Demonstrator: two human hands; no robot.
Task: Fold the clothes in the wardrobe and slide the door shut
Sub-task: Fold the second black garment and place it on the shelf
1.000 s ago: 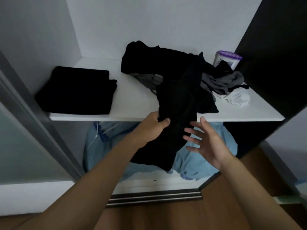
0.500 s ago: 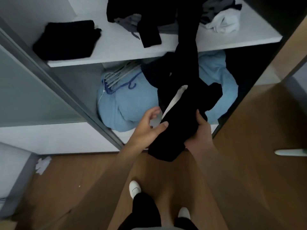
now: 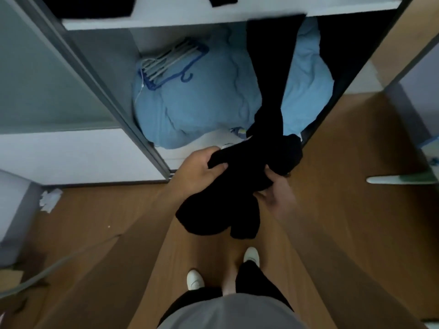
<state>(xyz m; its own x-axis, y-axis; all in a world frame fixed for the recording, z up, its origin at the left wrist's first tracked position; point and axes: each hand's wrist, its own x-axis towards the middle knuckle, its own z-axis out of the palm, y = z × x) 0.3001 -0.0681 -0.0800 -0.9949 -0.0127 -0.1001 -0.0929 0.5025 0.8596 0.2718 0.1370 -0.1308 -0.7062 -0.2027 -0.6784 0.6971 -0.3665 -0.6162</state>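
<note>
the wooden floor (image 3: 344,233) fills the lower part of the view. the open wardrobe stands at the top. its sliding door (image 3: 35,67), a pale frosted panel in a grey frame, sits pushed over to the left. a white shelf (image 3: 166,22) runs across the top edge with dark clothes on it, mostly cut off by the frame. under the shelf a big light blue bundle of fabric (image 3: 202,103) fills the lower compartment.

the black garment (image 3: 242,176) stretches in a long strip from the shelf edge down across the blue bundle. it bunches between the two hands just outside the wardrobe, and its loose end hangs below them above the floor.

the left hand (image 3: 202,172) grips the bunched cloth from the left, fingers curled over the top and thumb pressed on it. the right hand (image 3: 278,193) holds it from the right and underneath, thumb on the cloth, the fingers partly hidden behind it.

a bunch of hangers (image 3: 171,60), white and blue, lies on the bundle's upper left. two white shoes (image 3: 194,279) stand on the floor below the garment. a crumpled scrap of paper (image 3: 50,199) lies by the wall on the left.
</note>
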